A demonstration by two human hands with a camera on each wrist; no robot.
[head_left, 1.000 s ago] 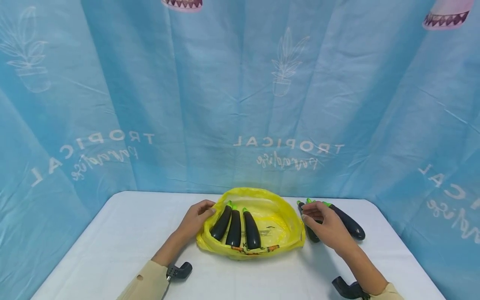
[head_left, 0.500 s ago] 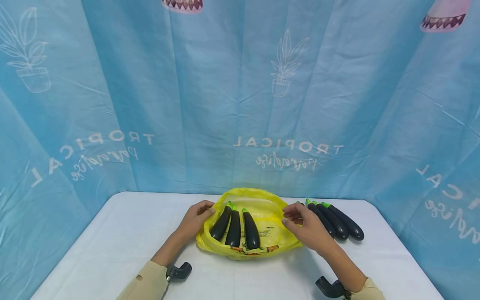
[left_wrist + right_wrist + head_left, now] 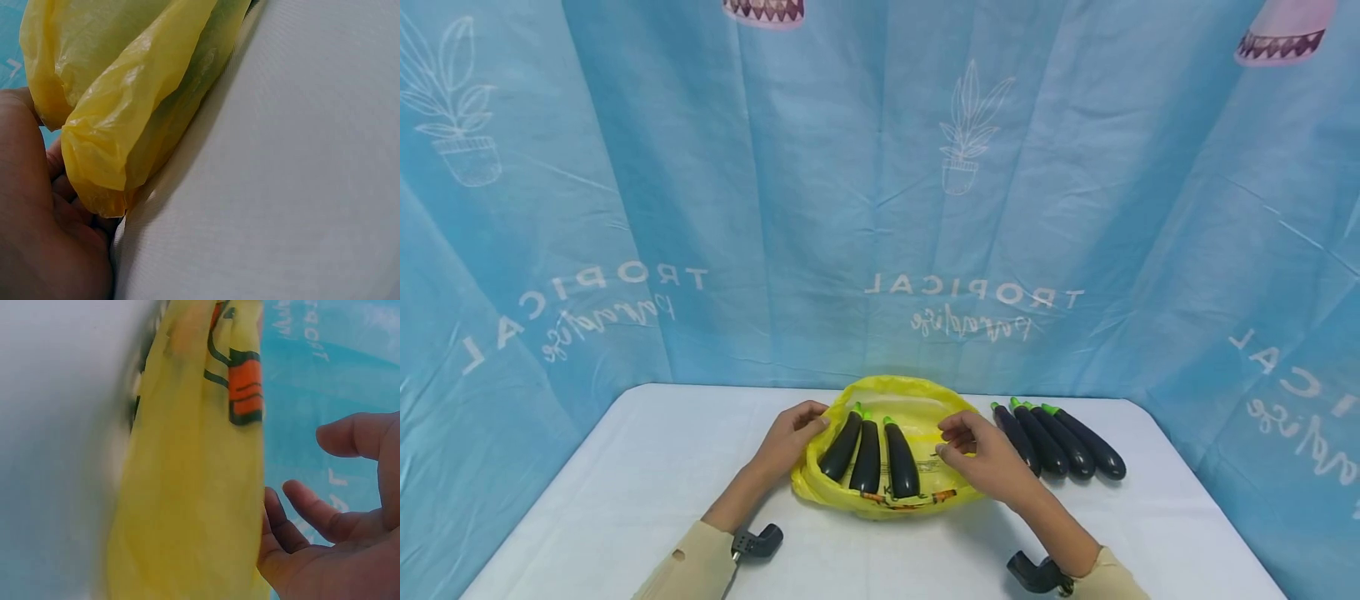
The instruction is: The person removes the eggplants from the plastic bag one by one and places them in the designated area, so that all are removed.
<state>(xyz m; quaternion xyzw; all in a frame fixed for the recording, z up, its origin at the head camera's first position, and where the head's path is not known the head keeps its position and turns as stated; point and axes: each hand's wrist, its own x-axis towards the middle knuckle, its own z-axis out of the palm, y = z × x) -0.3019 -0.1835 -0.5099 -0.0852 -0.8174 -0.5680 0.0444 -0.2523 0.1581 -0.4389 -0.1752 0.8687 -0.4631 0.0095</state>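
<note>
A yellow plastic bag (image 3: 891, 385) lies on the table with its mouth spread wide. Inside it, on the left, are three dark eggplants (image 3: 901, 462) with green stems. My left hand (image 3: 786, 437) holds the bag's left rim; in the left wrist view the yellow film (image 3: 125, 106) runs between thumb and fingers. Above the right part of the bag's mouth is my right hand (image 3: 985, 458), fingers loosely bent and nothing in them. The right wrist view shows its thumb (image 3: 350, 434) and fingers apart, beside the bag's printed outer side (image 3: 187, 487).
Several more eggplants (image 3: 1092, 442) lie side by side on the white table (image 3: 700, 450), right of the bag. A blue curtain (image 3: 820, 208) with mirrored lettering hangs behind the table and along both sides.
My right hand has moved left, from over the eggplants on the right to over the bag's mouth, uncovering that row. My left hand and the bagged eggplants have stayed put.
</note>
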